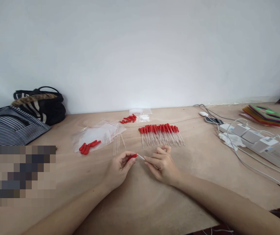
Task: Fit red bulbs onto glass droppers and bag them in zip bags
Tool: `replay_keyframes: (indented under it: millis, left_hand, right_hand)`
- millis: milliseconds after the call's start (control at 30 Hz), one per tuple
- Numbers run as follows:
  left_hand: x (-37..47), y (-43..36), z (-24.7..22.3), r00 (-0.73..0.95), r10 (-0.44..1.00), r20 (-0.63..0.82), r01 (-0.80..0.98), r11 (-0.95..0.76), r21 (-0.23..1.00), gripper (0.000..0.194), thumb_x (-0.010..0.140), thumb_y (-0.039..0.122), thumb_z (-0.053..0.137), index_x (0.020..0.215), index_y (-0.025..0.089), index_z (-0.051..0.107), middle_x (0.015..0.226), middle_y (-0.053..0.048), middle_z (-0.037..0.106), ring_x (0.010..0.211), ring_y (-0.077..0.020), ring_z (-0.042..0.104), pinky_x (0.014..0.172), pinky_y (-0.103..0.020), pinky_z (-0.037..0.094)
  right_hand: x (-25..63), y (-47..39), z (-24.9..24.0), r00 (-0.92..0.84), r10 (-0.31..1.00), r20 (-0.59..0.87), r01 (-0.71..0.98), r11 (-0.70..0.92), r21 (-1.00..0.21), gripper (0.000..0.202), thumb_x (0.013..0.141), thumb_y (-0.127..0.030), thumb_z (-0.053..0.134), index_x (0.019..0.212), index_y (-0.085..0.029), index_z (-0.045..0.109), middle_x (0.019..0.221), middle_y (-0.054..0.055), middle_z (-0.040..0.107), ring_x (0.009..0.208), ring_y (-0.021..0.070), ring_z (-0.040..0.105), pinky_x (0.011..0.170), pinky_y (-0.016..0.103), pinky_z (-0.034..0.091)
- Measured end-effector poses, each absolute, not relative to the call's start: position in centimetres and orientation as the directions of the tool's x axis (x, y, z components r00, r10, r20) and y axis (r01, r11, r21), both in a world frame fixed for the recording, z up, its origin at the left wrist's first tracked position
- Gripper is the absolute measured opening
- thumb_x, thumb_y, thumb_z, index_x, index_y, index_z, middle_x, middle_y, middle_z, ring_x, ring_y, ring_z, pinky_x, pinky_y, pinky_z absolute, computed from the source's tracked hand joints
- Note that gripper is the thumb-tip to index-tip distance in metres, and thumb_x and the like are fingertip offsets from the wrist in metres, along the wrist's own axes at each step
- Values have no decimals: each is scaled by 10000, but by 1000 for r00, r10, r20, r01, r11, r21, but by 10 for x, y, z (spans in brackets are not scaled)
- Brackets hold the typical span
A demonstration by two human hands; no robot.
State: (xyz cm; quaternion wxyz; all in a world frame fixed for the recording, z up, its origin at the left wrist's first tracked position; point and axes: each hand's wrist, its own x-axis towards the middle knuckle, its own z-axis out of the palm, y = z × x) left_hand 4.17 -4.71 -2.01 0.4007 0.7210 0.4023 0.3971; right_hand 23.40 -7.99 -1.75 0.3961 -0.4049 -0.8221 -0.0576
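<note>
Between the thumb and fingers of my left hand is a red rubber bulb. My right hand pinches a thin clear tube, whose other end meets the bulb. Just beyond my hands lies a row of clear tubes with red bulbs on their ends. Several bare clear tubes lie beyond my left hand. Loose red bulbs rest on clear plastic bags at the left. More small red bulbs lie farther back, beside another clear bag with thin tubes.
A power strip with chargers and white cables lies on the wooden table at the right, near a phone, tissue and coloured sheets. A striped cloth item and black bag are at the left.
</note>
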Motion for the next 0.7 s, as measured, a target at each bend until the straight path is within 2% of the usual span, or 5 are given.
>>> replay_keyframes:
  millis: [100, 233, 367, 533, 700]
  left_hand:
    - [45, -49, -21, 291, 929, 230, 200, -294, 934, 181, 734, 300, 559, 846, 164, 600, 812, -43, 681, 767, -167, 629, 702, -275, 507]
    - [46, -49, -20, 247, 942, 229, 228, -286, 931, 207, 711, 330, 577, 817, 158, 624, 769, -41, 687, 734, -168, 630, 690, -287, 518]
    - [44, -49, -19, 286, 937, 201, 243, -274, 931, 216, 702, 335, 592, 806, 154, 645, 752, -43, 692, 699, -166, 634, 654, -283, 529]
    - [43, -51, -22, 322, 926, 198, 222, -277, 935, 214, 696, 323, 610, 813, 152, 664, 729, -46, 699, 660, -167, 641, 612, -278, 537]
    - [45, -56, -20, 366, 894, 258, 223, -353, 908, 161, 709, 273, 601, 794, 163, 681, 732, -40, 708, 651, -160, 640, 594, -261, 534]
  right_hand:
    - [233, -81, -16, -391, 600, 698, 706, 682, -190, 196, 827, -205, 464, 858, -176, 655, 544, -8, 547, 643, 123, 410, 730, 337, 214]
    - [233, -84, -14, -435, 587, 683, 708, 692, -143, 202, 830, -201, 451, 853, -170, 649, 548, -4, 533, 657, 131, 415, 717, 339, 217]
    - [236, -83, -12, -494, 557, 668, 709, 702, -62, 196, 813, -177, 453, 884, -169, 635, 569, -6, 543, 667, 133, 427, 716, 346, 215]
    - [245, -78, -13, -565, 472, 677, 699, 709, 89, 219, 781, -98, 440, 886, -175, 616, 564, -21, 535, 682, 128, 433, 800, 380, 179]
    - [247, -77, -15, -562, 457, 690, 698, 710, 99, 229, 785, -78, 400, 843, -174, 599, 571, -24, 519, 679, 120, 413, 830, 383, 168]
